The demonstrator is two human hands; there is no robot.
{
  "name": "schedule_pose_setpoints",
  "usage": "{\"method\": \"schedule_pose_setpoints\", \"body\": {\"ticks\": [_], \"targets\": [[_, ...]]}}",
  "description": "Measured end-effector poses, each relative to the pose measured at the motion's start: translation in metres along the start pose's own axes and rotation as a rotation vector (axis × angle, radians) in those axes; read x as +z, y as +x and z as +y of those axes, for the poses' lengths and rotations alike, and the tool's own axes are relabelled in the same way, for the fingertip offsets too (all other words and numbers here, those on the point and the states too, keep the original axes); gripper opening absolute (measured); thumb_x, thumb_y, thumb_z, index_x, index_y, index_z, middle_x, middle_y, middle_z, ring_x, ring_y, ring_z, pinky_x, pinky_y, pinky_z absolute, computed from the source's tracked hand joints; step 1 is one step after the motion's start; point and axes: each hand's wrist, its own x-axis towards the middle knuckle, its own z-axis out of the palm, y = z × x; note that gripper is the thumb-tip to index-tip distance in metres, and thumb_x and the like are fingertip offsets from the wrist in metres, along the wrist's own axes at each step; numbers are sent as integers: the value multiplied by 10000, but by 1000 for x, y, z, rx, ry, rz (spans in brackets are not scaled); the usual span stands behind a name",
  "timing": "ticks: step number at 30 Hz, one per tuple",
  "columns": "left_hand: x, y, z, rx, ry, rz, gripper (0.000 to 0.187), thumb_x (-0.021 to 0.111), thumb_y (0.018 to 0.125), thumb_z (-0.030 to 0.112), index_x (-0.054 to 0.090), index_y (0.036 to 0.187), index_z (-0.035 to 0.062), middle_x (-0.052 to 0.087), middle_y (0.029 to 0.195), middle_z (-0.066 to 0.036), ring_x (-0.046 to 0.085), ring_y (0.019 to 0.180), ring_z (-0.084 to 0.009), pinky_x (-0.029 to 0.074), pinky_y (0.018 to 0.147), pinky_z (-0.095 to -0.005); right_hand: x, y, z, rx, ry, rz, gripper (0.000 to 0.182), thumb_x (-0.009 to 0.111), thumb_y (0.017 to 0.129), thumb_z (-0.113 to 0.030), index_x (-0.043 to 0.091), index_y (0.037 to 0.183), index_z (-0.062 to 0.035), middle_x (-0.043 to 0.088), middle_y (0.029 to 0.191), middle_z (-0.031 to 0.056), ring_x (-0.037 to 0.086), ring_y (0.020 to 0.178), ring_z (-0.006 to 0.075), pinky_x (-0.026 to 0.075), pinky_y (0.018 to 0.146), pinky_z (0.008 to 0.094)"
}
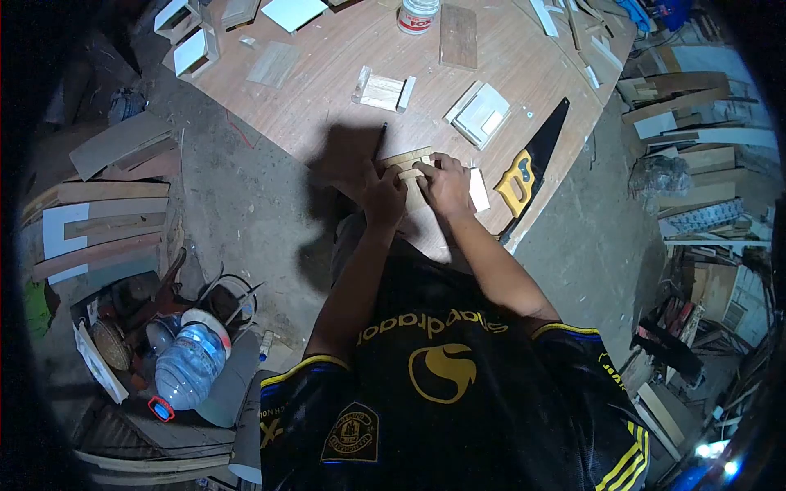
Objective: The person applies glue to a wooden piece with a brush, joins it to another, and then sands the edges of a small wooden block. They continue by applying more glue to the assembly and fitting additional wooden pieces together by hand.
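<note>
At the near edge of the table, my left hand [384, 195] is closed on the left side of a small piece of light wood [408, 158]. My right hand [448, 187] grips the same piece from the right, thumb and fingers bent around it. Partly covered by my hands, the piece looks like several short strips set together. A dark pencil-like stick [381, 139] shows just beyond my left hand. Beside my right hand lies a white-faced offcut [478, 190]. Farther right rests a handsaw [517, 185] with a yellow handle and dark blade.
A small wooden frame [381, 91] and a white-topped block [480, 114] lie beyond my hands. A plastic jar [417, 16] and a flat board [458, 38] stand farther back. On the floor at left are a large water bottle [190, 366] and stacked boards [106, 227].
</note>
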Motion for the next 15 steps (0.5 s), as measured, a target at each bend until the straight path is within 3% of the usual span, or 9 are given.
{"method": "schedule_pose_setpoints", "body": {"ticks": [4, 6, 12, 15], "targets": [[-4, 2, -5, 60, -81, 32, 296, 674, 731, 132, 682, 1026, 130, 349, 1394, -327, 529, 1143, -428, 486, 916, -442, -8, 0, -2, -7, 23, -27, 338, 705, 764, -291, 673, 1100, -277, 586, 1192, 43, 534, 1121, 270, 397, 907, 455], [-11, 2, -5, 69, -132, 34, 309, 664, 735, 120, 673, 1044, 133, 339, 1399, -335, 521, 1150, -441, 482, 922, -446, -13, 0, -1, -31, 130, -2, 386, 698, 760, -251, 626, 1137, -214, 624, 1121, 96, 589, 1036, 307, 455, 852, 466], [-19, 1, -3, 117, -107, 6, 336, 633, 754, 89, 652, 1084, 143, 323, 1398, -351, 490, 1183, -463, 466, 948, -464, -25, 6, 2, -3, 162, -47, 389, 671, 757, -177, 598, 1139, -163, 665, 957, 138, 621, 937, 334, 473, 834, 454], [-14, 1, -4, 90, -136, 2, 334, 643, 757, 100, 651, 1090, 136, 330, 1393, -350, 474, 1202, -458, 436, 984, -463, -23, 7, 2, -24, 166, -15, 361, 665, 761, -179, 616, 1119, -170, 666, 979, 125, 618, 951, 330, 473, 826, 458]]}}
